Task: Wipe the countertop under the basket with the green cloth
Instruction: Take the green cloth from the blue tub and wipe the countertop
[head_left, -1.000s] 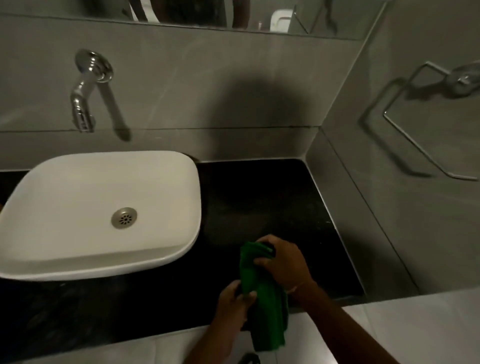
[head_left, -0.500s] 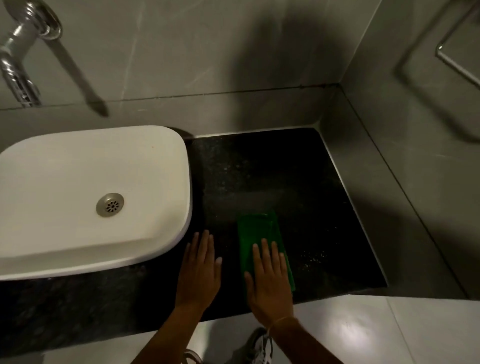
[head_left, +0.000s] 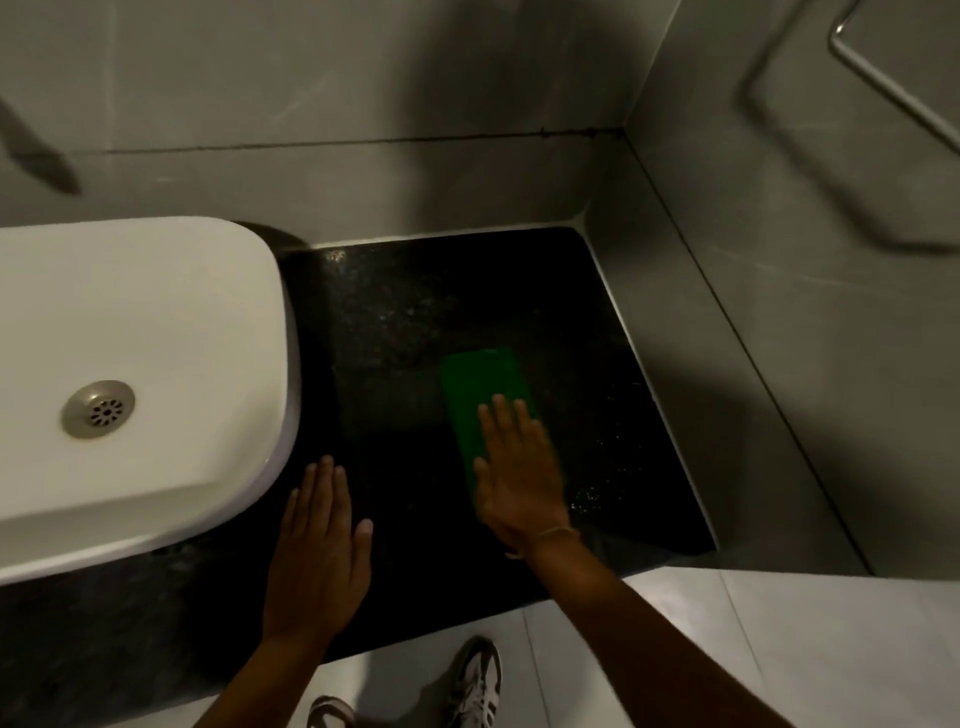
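The green cloth (head_left: 480, 389) lies folded flat on the black speckled countertop (head_left: 405, 322), right of the sink. My right hand (head_left: 519, 467) presses flat on the cloth's near half, fingers together and pointing toward the wall. My left hand (head_left: 319, 545) rests palm-down on the bare countertop near the front edge, just beside the sink's corner, holding nothing. No basket is in view.
A white vessel sink (head_left: 130, 374) with a metal drain (head_left: 97, 409) fills the left. Grey tiled walls close the back and right side. A metal towel rail (head_left: 893, 88) hangs on the right wall. My shoes (head_left: 475, 686) show on the pale floor below.
One second ago both hands held the bunched cloth at the counter's edge. It now lies flat, and my right hand has slid it farther from the left hand, which went flat on the counter.
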